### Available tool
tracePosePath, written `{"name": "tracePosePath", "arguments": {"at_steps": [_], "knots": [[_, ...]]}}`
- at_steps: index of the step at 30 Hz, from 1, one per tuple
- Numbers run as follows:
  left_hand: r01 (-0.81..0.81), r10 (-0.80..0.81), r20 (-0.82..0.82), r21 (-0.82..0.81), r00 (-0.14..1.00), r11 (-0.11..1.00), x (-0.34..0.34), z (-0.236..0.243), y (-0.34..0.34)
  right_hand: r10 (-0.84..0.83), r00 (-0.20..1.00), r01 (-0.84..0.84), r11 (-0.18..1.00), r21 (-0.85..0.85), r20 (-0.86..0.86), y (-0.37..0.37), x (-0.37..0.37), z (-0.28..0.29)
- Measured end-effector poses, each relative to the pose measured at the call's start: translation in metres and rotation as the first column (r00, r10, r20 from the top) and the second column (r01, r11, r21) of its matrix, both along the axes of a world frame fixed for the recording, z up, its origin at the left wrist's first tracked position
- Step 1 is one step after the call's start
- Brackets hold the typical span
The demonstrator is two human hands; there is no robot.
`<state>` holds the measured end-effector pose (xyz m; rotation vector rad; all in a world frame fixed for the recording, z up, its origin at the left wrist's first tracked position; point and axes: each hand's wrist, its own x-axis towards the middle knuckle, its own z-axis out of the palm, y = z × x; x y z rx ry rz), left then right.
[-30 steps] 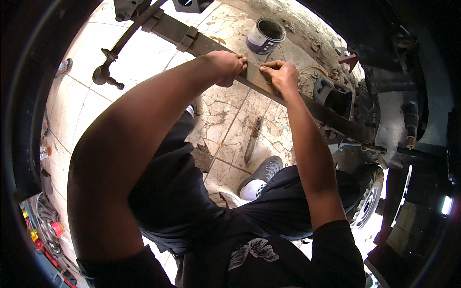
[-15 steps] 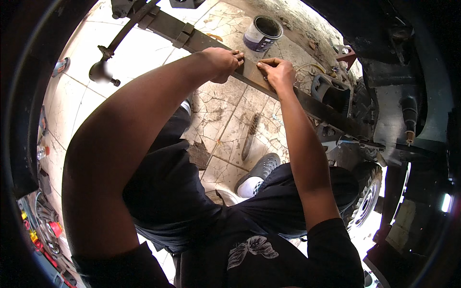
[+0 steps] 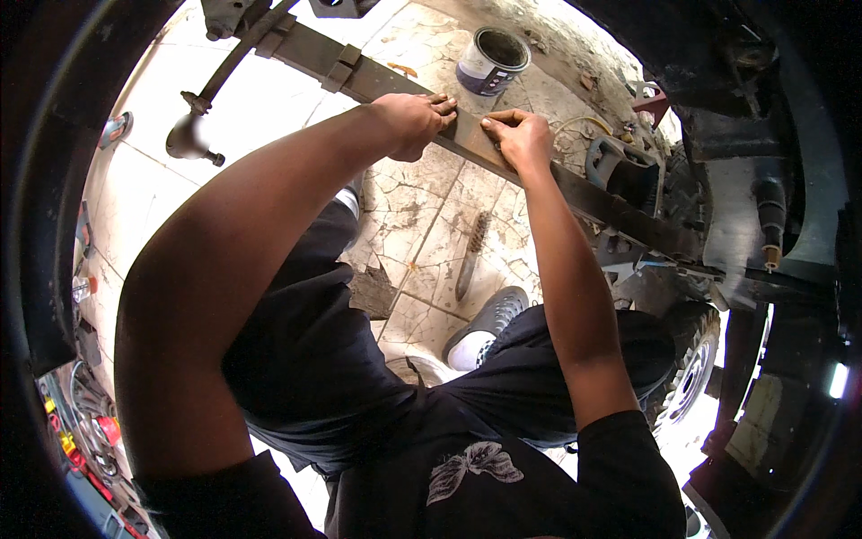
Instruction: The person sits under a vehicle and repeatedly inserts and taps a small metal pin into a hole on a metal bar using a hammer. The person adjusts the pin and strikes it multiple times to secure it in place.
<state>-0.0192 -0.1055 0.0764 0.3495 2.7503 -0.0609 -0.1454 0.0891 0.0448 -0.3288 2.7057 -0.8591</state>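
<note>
A long dark metal leaf spring point(image 3: 382, 88) with clamps along it runs slantwise from the upper left to the right, in front of me. My left hand point(image 3: 415, 122) lies over it with the fingers bent and close together; its thumb is hidden. Just to the right, my right hand point(image 3: 523, 140) is closed in a pinch, thumb and fingertips against the bar. A brownish patch shows on the bar between the hands; I cannot tell whether it is bare metal or a thin sheet. Whatever the fingers pinch is too small to make out.
Beyond the bar stands an open paint can point(image 3: 494, 61). A wire brush point(image 3: 472, 256) lies on the cracked tiles near my shoe point(image 3: 500, 314). At the left a rod end point(image 3: 189, 136) hangs from a metal link. Dark vehicle parts and a tyre point(image 3: 690, 368) line the right side.
Both hands stay at nearly the same spots on the bar. The left hand's knuckles sit slightly lower, and the view has shifted a little.
</note>
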Motion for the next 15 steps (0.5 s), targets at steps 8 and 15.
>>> {"name": "tracePosePath", "arguments": {"at_steps": [8, 15], "knots": [[-0.051, 0.052, -0.022, 0.073, 0.998, 0.996, 0.01, 0.008, 0.003, 0.06, 0.996, -0.058, 0.998, 0.026, -0.062, -0.003, 0.039, 0.015], [-0.049, 0.049, 0.03, 0.005, 0.998, 0.999, 0.006, 0.006, 0.001, 0.019, 0.992, -0.019, 1.0, -0.001, -0.128, -0.011, 0.049, 0.016]]}}
